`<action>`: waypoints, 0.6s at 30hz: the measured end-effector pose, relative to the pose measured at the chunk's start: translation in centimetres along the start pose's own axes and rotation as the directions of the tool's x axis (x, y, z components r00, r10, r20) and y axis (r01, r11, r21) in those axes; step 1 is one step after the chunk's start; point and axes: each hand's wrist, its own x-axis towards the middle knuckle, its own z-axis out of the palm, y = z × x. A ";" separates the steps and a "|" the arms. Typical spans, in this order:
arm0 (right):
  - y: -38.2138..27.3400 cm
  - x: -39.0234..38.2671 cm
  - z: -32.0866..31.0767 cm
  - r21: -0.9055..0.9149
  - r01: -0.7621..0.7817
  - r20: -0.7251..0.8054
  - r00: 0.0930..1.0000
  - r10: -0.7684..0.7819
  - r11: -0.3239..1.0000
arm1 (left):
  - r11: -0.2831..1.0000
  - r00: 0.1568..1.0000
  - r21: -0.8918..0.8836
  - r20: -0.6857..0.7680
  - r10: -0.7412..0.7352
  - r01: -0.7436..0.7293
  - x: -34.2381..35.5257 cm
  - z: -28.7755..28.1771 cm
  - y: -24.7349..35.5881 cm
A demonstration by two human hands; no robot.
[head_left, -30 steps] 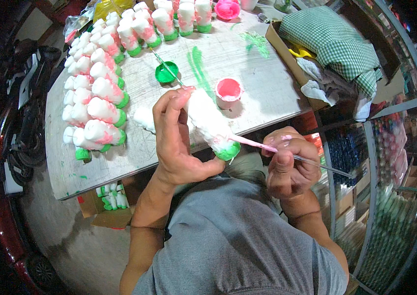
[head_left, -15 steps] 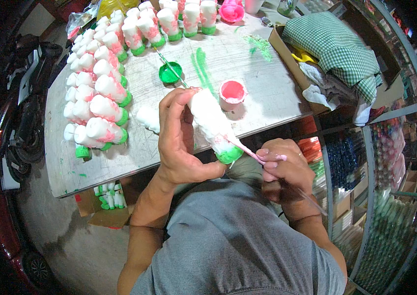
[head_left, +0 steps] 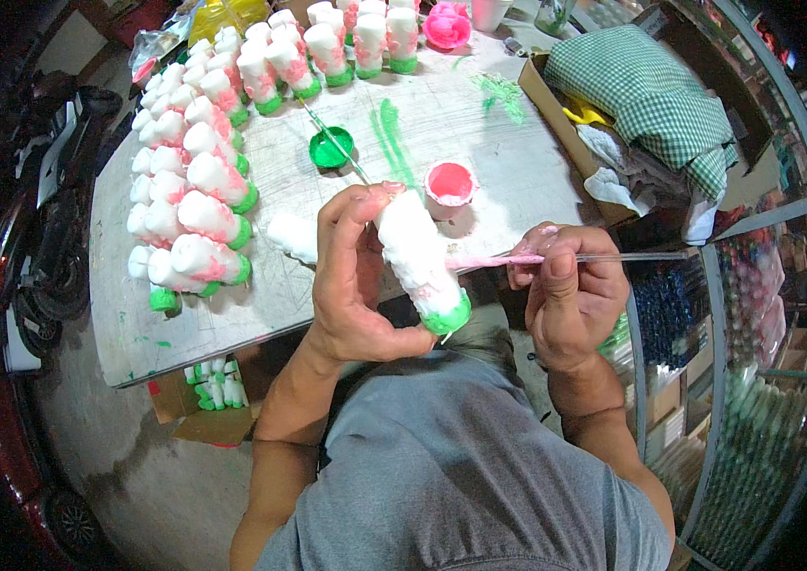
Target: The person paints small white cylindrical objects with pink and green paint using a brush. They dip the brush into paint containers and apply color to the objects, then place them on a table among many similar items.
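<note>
My left hand (head_left: 346, 295) grips a bumpy white cylindrical piece (head_left: 412, 249) with a green base, tilted over the table's front edge between thumb and fingers. My right hand (head_left: 570, 295) pinches a clear-handled brush (head_left: 622, 257) lying horizontally, its pink bristles against the piece's right side near faint pink marks. Behind stand a white cup of pink paint (head_left: 450, 181) and a green paint dish (head_left: 329, 152) with a second brush (head_left: 318, 122) across it. Another white piece (head_left: 289, 238) lies left of my hand.
Several rows of white, pink and green pieces (head_left: 218, 233) line the table's (head_left: 146, 347) left and back. A box (head_left: 565, 143) with checked cloth (head_left: 641, 95) sits at right, beside metal shelving (head_left: 722, 314). A pink container (head_left: 446, 29) stands behind; a box (head_left: 184, 400) is below; motorcycles (head_left: 47, 305) at left.
My right hand has moved up, turning the brush from a downward slant to nearly level. My left hand and the held piece shifted slightly right and downward in view.
</note>
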 end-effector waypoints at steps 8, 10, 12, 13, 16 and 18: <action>0.6 0.0 -0.5 -0.113 -0.024 -0.035 0.999 0.021 0.993 | 0.999 0.999 -0.003 0.001 -0.035 0.035 -0.2 0.0 -0.1; 0.3 0.2 -0.3 0.014 -0.042 -0.018 0.999 0.042 0.999 | 1.000 1.000 0.006 0.002 -0.025 0.025 -0.2 0.0 -0.2; 0.2 0.0 -0.2 0.072 -0.064 -0.011 0.998 0.065 0.995 | 1.000 1.000 0.030 0.016 -0.007 0.007 0.0 0.0 0.0; 0.4 -0.1 0.0 0.069 -0.075 -0.008 0.997 0.076 0.995 | 1.000 1.000 0.016 0.018 -0.008 0.008 0.0 0.1 0.0; 0.6 -0.1 -0.3 -0.006 -0.088 -0.044 0.995 0.087 0.996 | 1.000 1.000 -0.015 0.018 -0.021 0.021 -0.2 0.1 -0.2; 0.5 0.1 -0.3 0.030 -0.052 -0.048 0.997 0.054 0.998 | 0.998 0.998 -0.025 0.015 -0.056 0.057 -0.5 0.1 -0.3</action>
